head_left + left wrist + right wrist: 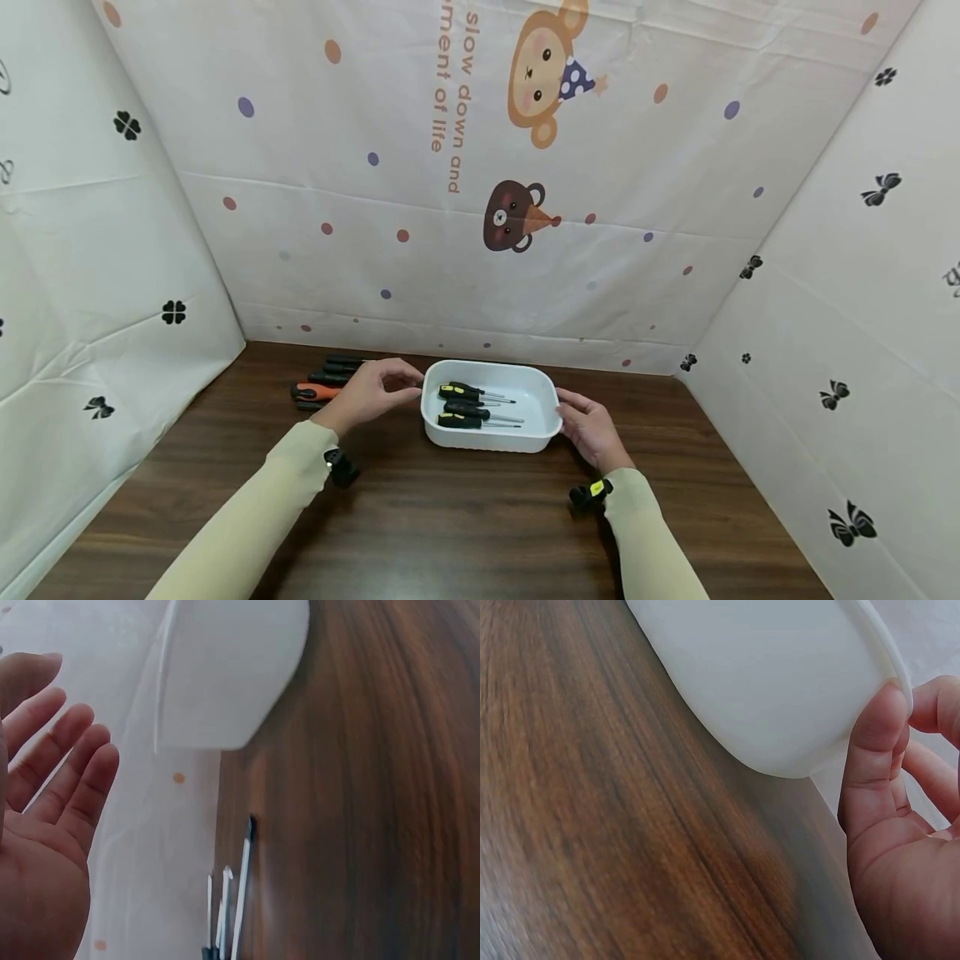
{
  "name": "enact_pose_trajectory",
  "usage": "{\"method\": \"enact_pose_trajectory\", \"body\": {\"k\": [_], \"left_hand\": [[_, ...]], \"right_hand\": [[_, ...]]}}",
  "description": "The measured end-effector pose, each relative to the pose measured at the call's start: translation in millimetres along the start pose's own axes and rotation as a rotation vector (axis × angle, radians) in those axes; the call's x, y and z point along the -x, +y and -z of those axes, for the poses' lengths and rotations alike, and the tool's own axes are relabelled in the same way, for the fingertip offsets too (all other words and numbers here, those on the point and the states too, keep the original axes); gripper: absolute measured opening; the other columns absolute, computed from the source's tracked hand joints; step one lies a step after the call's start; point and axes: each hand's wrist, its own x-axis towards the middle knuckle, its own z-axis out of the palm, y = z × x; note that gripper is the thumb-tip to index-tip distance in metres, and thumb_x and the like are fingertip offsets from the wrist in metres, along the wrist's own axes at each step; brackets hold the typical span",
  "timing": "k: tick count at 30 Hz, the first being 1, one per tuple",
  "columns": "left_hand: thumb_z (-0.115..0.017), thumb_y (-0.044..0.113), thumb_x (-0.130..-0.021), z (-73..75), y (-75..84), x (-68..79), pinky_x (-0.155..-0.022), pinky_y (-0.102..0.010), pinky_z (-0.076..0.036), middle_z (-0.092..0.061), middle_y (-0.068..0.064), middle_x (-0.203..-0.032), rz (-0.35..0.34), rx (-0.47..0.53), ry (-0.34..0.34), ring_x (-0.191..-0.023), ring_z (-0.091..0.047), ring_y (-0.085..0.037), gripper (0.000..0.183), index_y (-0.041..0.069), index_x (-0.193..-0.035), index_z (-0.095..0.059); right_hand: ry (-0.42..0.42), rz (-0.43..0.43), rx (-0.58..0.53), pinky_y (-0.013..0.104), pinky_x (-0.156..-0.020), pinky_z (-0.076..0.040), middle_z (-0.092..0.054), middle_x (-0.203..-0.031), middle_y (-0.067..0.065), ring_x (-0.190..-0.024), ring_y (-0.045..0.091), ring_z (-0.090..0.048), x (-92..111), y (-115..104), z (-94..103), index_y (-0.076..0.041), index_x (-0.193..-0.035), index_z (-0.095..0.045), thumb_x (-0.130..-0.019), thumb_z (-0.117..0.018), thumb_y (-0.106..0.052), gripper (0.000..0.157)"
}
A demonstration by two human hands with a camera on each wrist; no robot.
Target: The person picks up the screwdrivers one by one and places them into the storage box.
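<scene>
A white plastic box (487, 440) with rounded corners stands on the wooden table. Inside it lie several screwdrivers (459, 421) with black and yellow handles, shafts pointing right. My right hand (592, 429) pinches the box's right rim, thumb on the outer side and index finger over the edge, as the right wrist view shows. At the opposite end is my left hand (375, 392), its fingertips close by the left rim. In the left wrist view that hand (52, 802) has loosely bent fingers and a gap separates it from the box wall (225, 675).
Left of the box, partly behind my left hand, more screwdrivers lie in a group, one with an orange handle (313, 392) and others with black handles (330, 378). Printed white cloth (360, 275) walls off the back and both sides of the dark wooden table (450, 525).
</scene>
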Motion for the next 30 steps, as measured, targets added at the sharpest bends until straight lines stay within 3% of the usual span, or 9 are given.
{"method": "enact_pose_trajectory", "body": {"k": [10, 18, 21, 30], "left_hand": [[-0.079, 0.027, -0.092, 18.9, -25.5, 17.6, -0.093, -0.040, -0.057, -0.074, -0.001, -0.116, 0.028, 0.006, 0.038, -0.106, -0.069, -0.020, 0.019, 0.023, -0.110, -0.078], [-0.077, 0.017, -0.093, 32.9, -47.1, 32.2, -0.094, -0.052, -0.057, -0.073, -0.008, -0.120, 0.063, -0.122, 0.031, -0.109, -0.070, -0.028, 0.023, 0.008, -0.114, -0.077], [-0.075, 0.015, -0.094, 37.4, -54.3, 37.1, -0.093, -0.054, -0.057, -0.073, -0.010, -0.121, 0.070, -0.158, 0.021, -0.110, -0.069, -0.030, 0.022, 0.008, -0.115, -0.076], [-0.079, 0.017, -0.091, 50.8, -64.8, 39.8, -0.088, -0.038, -0.060, -0.075, -0.006, -0.115, 0.069, -0.173, 0.044, -0.109, -0.070, -0.027, 0.021, 0.008, -0.110, -0.079]], "right_hand": [[-0.010, 0.011, -0.007, 0.027, -0.078, -0.061, -0.066, -0.136, 0.015, -0.089, 0.012, -0.071, 0.7, 0.3, -0.5, 0.002, -0.148, -0.051, -0.101, -0.061, -0.004, 0.048], [-0.010, 0.009, -0.002, 0.026, -0.077, -0.061, -0.068, -0.134, 0.016, -0.088, 0.012, -0.070, 0.4, 1.1, 0.5, 0.001, -0.148, -0.051, -0.101, -0.062, -0.005, 0.048], [-0.010, 0.008, -0.005, 0.025, -0.077, -0.060, -0.069, -0.131, 0.014, -0.087, 0.011, -0.070, 0.4, 1.1, 0.8, 0.001, -0.148, -0.051, -0.101, -0.062, -0.005, 0.049], [-0.012, 0.007, -0.011, 0.025, -0.076, -0.060, -0.068, -0.134, 0.016, -0.086, 0.011, -0.070, 0.2, 1.2, 0.1, 0.002, -0.148, -0.050, -0.101, -0.061, -0.004, 0.049]]}}
